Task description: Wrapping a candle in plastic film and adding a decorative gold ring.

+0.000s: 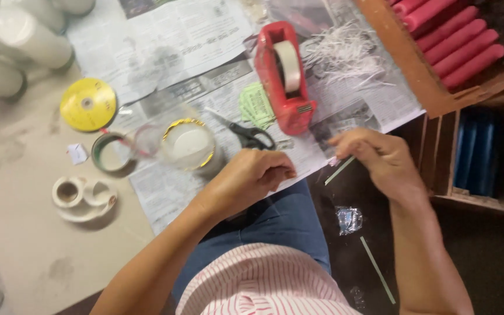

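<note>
Fingers of the right hand (380,160) pinch a thin pale strip (340,170), while the left hand (252,178) curls closed, empty as far as visible, near black scissors (249,135) on newspaper (164,52).

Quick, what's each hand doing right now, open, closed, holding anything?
Left hand: curled closed over the newspaper; whether it holds anything cannot be told.
Right hand: closed, pinching a thin pale strip.

Red tape dispenser (281,76), yellow ribbon spool (88,104)
</note>
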